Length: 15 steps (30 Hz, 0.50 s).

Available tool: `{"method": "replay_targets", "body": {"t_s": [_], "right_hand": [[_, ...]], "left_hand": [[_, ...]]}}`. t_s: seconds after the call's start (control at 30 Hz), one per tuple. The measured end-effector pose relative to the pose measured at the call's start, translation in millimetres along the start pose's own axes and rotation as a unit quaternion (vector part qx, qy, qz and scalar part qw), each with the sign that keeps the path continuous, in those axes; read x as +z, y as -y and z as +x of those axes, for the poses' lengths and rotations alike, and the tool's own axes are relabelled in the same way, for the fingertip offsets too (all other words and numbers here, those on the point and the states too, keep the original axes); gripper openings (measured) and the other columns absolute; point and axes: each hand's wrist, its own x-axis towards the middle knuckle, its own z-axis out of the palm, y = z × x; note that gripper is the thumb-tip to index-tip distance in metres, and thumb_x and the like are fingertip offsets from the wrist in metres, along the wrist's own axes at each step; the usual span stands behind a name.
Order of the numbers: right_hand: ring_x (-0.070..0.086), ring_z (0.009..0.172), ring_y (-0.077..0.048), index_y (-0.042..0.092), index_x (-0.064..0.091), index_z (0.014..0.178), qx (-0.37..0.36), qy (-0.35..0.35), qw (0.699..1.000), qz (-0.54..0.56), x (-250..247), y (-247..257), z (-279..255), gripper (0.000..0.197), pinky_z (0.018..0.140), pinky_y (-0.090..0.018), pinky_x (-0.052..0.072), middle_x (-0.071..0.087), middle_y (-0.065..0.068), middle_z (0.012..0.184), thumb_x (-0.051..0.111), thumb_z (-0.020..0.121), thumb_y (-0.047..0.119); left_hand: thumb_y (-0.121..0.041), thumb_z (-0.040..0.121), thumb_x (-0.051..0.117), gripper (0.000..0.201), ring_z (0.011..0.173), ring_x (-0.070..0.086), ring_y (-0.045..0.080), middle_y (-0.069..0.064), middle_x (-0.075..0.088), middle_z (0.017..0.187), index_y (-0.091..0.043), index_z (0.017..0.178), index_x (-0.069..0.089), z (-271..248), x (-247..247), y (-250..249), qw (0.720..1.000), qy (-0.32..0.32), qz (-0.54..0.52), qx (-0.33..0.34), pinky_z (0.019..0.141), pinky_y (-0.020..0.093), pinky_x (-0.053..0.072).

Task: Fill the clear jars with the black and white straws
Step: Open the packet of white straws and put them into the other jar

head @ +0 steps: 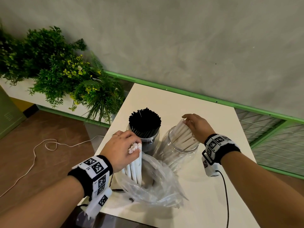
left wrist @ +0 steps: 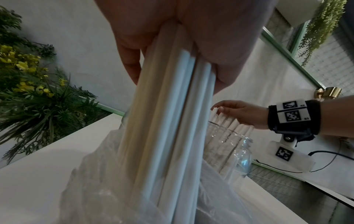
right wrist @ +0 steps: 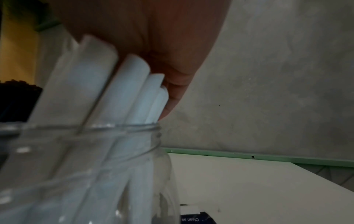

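Nearest the camera, a crumpled clear plastic bag (head: 153,183) lies open on the white rectangular table (head: 205,191), with a few loose white straws still inside it; their number cannot be told through the plastic. The left hand (head: 120,149) is curled tightly round a bundle of white paper straws (head: 135,162), gripping them near their top ends so that they stand upright, lower ends still down in the bag. About five tips show above the fist in the head view; the left wrist view shows roughly six shafts, blurred.

Just beyond the bag stand two clear jars, side by side. The right clear jar (head: 178,148) leans toward the bag and holds a partial load of white straws (head: 184,134), perhaps a dozen, slanting toward its far rim. The right hand (head: 198,125) rests on their upper ends, fingers fairly straight and spread over the tips, pressing rather than gripping. The left clear jar (head: 148,140) stands upright, packed with one dense bunch of thin black straws (head: 144,120), far too many to count.

Past the table run a green rail (head: 189,93) and a grey wall (head: 181,38); one mass of green plants with yellow flowers (head: 62,71) sits at far left.
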Motion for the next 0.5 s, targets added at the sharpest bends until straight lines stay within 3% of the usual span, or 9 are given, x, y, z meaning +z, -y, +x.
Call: {"method": "replay_targets", "body": {"t_s": [0.1, 0.2, 0.27, 0.33, 0.43, 0.5], "right_hand": [[0.054, 0.053, -0.012, 0.017, 0.058, 0.120, 0.002, -0.013, 1.000, 0.014, 2.3, -1.4, -1.3, 0.026, 0.056, -0.013, 0.040, 0.054, 0.003, 0.098, 0.043, 0.101, 0.027], [0.050, 0.043, -0.006, 0.017, 0.057, 0.120, 0.014, -0.015, 0.999, 0.028, 2.9, -3.4, -1.1, 0.026, 0.054, -0.011, 0.040, 0.053, 0.001, 0.101, 0.039, 0.102, 0.023], [0.055, 0.054, -0.007, 0.016, 0.057, 0.120, 0.022, -0.013, 0.999, 0.039, -0.6, -3.7, -2.1, 0.026, 0.054, -0.008, 0.041, 0.052, -0.003, 0.103, 0.038, 0.102, 0.019], [0.059, 0.079, -0.021, 0.014, 0.057, 0.121, 0.020, -0.010, 0.999, 0.024, -4.5, -5.1, -4.4, 0.027, 0.062, -0.010, 0.039, 0.052, -0.003, 0.103, 0.039, 0.102, 0.015], [0.055, 0.094, -0.023, 0.013, 0.057, 0.124, 0.010, -0.028, 1.000, 0.006, -9.5, -8.1, -9.4, 0.028, 0.087, -0.030, 0.042, 0.054, -0.002, 0.105, 0.042, 0.100, 0.014], [0.055, 0.103, -0.026, 0.014, 0.057, 0.125, -0.002, -0.070, 0.997, 0.011, -14.2, -1.2, -13.8, 0.028, 0.095, -0.038, 0.042, 0.056, -0.006, 0.114, 0.046, 0.100, 0.017]], "left_hand": [[-0.051, 0.075, 0.038, 0.041, 0.089, 0.049, 0.017, -0.012, 0.057, 0.103, -0.028, 0.098, 0.062, 0.4, 0.9, 0.2, 1.000, 0.002, -0.001, -0.004, 0.080, 0.025, 0.029], [-0.051, 0.075, 0.038, 0.041, 0.089, 0.049, 0.017, -0.011, 0.058, 0.103, -0.028, 0.098, 0.063, 0.9, 1.0, 0.3, 1.000, 0.000, -0.002, -0.002, 0.080, 0.025, 0.030], [-0.051, 0.075, 0.038, 0.042, 0.089, 0.049, 0.017, -0.011, 0.058, 0.103, -0.027, 0.098, 0.063, 0.8, 0.5, 0.1, 1.000, -0.001, -0.004, -0.001, 0.080, 0.025, 0.029], [-0.051, 0.075, 0.038, 0.042, 0.088, 0.049, 0.017, -0.011, 0.058, 0.102, -0.026, 0.098, 0.063, 0.8, -0.3, -0.5, 1.000, -0.002, -0.006, 0.000, 0.080, 0.025, 0.029], [-0.050, 0.075, 0.038, 0.042, 0.087, 0.049, 0.018, -0.009, 0.058, 0.102, -0.026, 0.098, 0.063, 1.0, -0.8, -0.6, 1.000, -0.002, -0.009, 0.004, 0.080, 0.026, 0.030], [-0.050, 0.076, 0.039, 0.040, 0.087, 0.049, 0.018, -0.010, 0.058, 0.101, -0.026, 0.097, 0.064, 1.0, -0.1, 0.0, 1.000, -0.003, -0.016, 0.005, 0.080, 0.025, 0.030]]}}
